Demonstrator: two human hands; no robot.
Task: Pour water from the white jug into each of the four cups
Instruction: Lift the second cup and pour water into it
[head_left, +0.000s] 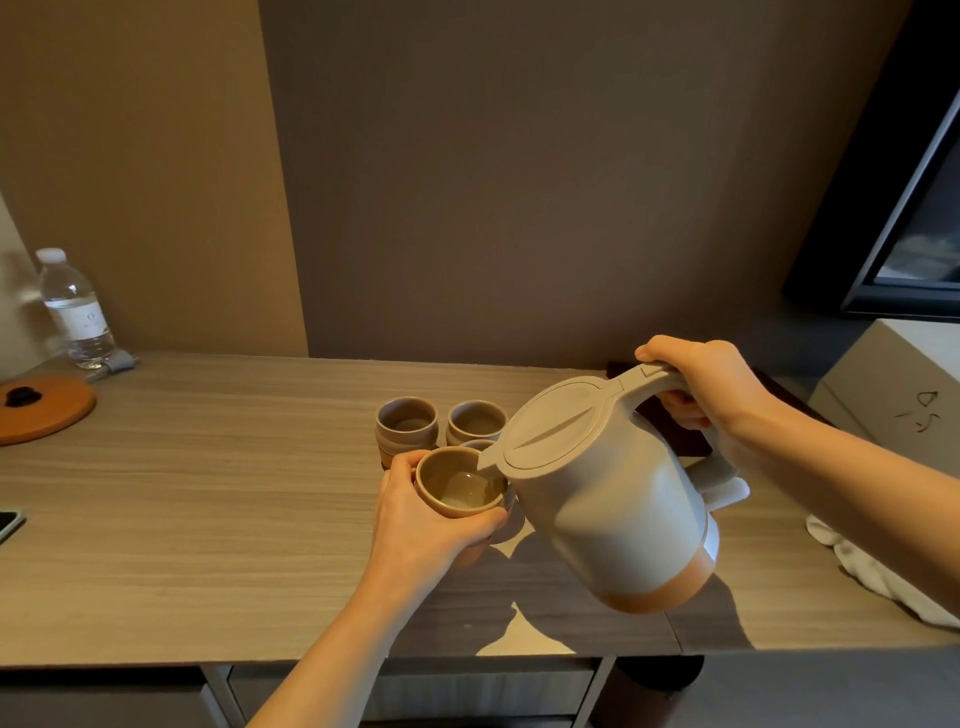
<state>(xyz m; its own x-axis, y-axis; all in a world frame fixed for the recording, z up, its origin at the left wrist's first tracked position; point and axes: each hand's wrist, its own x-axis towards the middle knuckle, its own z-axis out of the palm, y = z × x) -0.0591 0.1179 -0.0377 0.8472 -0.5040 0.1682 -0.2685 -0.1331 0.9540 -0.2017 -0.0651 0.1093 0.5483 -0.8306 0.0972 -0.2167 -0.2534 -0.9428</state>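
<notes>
Bare tabletop (218, 483) stretches left of the cups (441, 423). The tilted jug (613, 499) blocks their right side; a white cloth (878, 571) and box (893, 384) crowd the right end.

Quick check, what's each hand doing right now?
Left hand: fingers curled round a cup, holding it.
Right hand: gripping the white jug by its handle, tilted over that cup.

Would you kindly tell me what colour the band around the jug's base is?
Orange-tan, below the white jug body; head view.
</notes>
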